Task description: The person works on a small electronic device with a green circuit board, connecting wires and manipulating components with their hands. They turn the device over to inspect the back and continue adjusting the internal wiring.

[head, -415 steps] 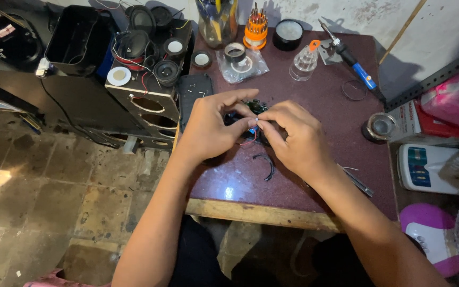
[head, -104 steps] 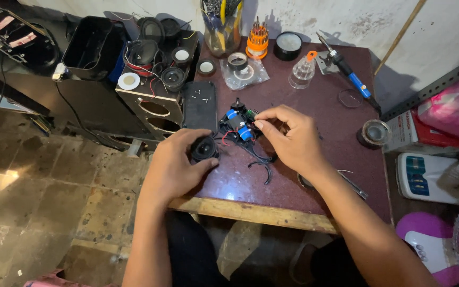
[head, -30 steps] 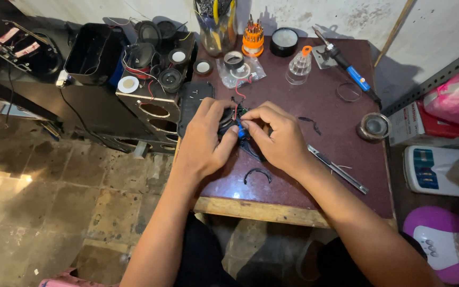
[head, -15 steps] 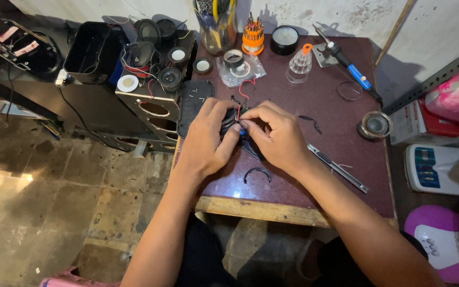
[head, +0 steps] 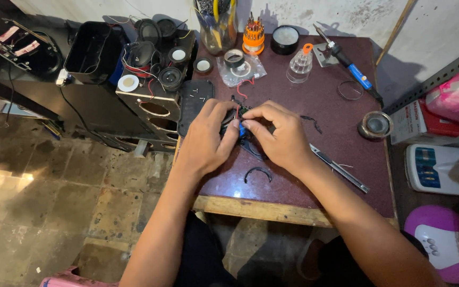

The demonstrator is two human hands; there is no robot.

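Both hands meet over the middle of the maroon table [head: 320,175], and I see them closed together around a small dark electronic part with blue pieces and red wires [head: 240,121]. My left hand [head: 204,139] wraps the part from the left, thumb on top; my right hand [head: 278,137] pinches it from the right with thumb and forefinger. Just near of the hands lies a curved black strip [head: 257,172], and to the right a long metal tool [head: 340,168] rests at a slant. Far across the table sit a blue-handled soldering iron [head: 349,66], an orange screwdriver set [head: 253,36] and a clear plastic bottle [head: 300,64]. A black flat cover [head: 193,101] lies just left of my left hand, beside loose speaker parts [head: 155,58].
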